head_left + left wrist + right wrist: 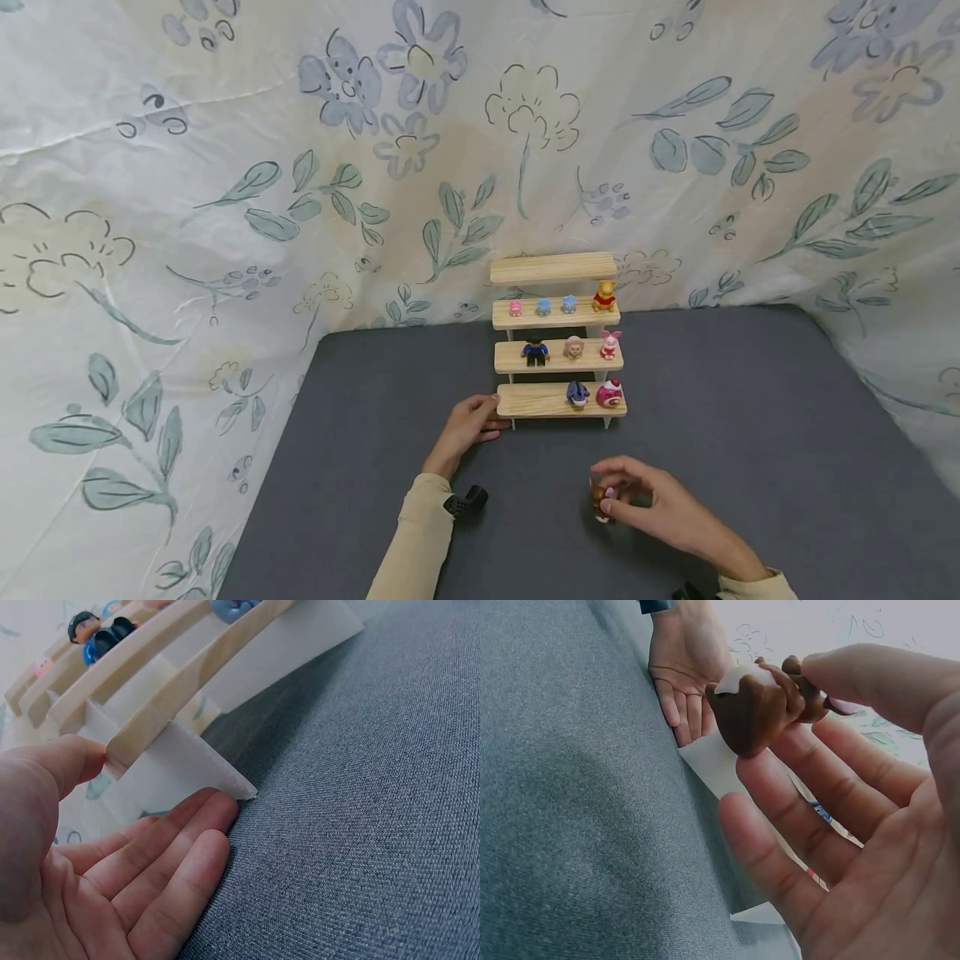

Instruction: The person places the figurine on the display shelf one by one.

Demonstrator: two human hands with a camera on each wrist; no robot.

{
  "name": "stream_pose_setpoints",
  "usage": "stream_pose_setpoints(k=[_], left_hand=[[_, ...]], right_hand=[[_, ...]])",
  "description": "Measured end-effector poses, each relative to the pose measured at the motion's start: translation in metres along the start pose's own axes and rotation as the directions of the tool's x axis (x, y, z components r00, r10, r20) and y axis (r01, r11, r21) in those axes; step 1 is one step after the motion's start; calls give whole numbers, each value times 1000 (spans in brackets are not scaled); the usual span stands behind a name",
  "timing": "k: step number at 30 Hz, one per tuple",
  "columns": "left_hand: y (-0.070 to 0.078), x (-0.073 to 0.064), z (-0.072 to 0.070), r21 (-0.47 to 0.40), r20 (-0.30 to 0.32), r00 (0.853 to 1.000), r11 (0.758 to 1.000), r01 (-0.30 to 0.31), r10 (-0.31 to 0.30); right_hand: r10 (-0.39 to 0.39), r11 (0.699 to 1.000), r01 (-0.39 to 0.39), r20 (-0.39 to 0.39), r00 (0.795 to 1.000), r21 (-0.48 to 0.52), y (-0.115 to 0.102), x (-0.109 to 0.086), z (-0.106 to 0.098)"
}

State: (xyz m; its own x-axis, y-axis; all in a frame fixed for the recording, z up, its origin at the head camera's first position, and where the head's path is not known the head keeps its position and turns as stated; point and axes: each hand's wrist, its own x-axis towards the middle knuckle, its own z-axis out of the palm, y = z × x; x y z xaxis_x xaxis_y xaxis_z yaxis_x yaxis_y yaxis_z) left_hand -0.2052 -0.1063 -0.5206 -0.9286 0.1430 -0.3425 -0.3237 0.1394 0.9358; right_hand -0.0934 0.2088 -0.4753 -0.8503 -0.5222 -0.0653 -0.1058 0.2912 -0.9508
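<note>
My right hand (652,504) pinches a small brown toy figurine (754,701) between thumb and fingertips, above the grey cloth in front of the display stand. The figurine has a white patch and a bit of pink, and lies tilted in the right wrist view. My left hand (468,429) is at the stand's lower left end. In the left wrist view its thumb touches the end of the bottom wooden shelf (161,712). The fingers, nearly straight, lie along the white side support (176,761) below. On the bottom shelf are a blue figurine (577,393) and a magenta figurine (611,393).
Higher tiers carry a yellow bear in red (603,297), small pink and blue figures, a dark-clothed figure (536,351), a beige figure (573,347) and a pink piglet (610,345). The top plank (553,267) is bare. Floral cloth (420,250) hangs behind.
</note>
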Motion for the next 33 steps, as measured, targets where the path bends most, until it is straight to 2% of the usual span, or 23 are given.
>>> stream_pose_setpoints(k=[8, 15, 23, 28, 33], left_hand=[[0, 0, 0, -4, 10, 1000, 1000, 0, 0], [2, -2, 0, -4, 11, 1000, 1000, 3, -3], [1, 0, 0, -7, 4, 1000, 1000, 5, -5], [1, 0, 0, -5, 0, 1000, 1000, 2, -2], [1, 0, 0, -3, -1, 1000, 1000, -1, 1]], right_hand=[[8, 1000, -9, -26, 1000, -11, -1, 2, 0], [10, 998, -14, -56, 998, -69, -2, 4, 0], [9, 998, -14, -76, 997, -60, -6, 6, -1], [-48, 995, 38, -108, 993, -96, -6, 8, -1], [-125, 985, 105, -150, 981, -138, -6, 10, -2]])
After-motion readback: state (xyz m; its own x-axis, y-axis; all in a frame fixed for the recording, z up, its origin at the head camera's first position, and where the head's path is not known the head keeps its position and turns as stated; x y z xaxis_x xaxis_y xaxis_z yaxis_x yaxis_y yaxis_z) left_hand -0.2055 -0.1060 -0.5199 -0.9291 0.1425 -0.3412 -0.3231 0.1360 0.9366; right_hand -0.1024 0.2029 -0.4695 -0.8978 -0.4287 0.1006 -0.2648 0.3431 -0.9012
